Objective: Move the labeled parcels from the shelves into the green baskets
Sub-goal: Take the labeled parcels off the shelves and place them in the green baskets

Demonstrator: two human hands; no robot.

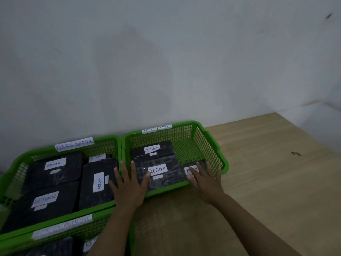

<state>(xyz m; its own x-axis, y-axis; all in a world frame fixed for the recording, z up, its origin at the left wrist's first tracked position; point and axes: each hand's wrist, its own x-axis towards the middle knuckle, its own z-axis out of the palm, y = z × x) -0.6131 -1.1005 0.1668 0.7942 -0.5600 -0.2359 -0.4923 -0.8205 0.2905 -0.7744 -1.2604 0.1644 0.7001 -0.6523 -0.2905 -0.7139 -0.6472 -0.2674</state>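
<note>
A green basket [208, 143] stands on the wooden table against the wall, holding black wrapped parcels with white RETURN labels. The largest parcel [166, 179] lies at its front, a second parcel [153, 150] sits behind it, and a small parcel [200, 164] lies at the front right. My left hand [129, 187] rests flat, fingers spread, on the basket's front left corner and the large parcel's edge. My right hand [204, 180] lies flat on the small parcel, fingers apart. A second green basket [24, 157] to the left is packed with several RETURN parcels.
A third green basket [16, 241] labelled OVERDUE sits at the lower left with more black parcels. The wooden table top [267, 172] stretches to the right of the baskets. A plain grey wall rises right behind them.
</note>
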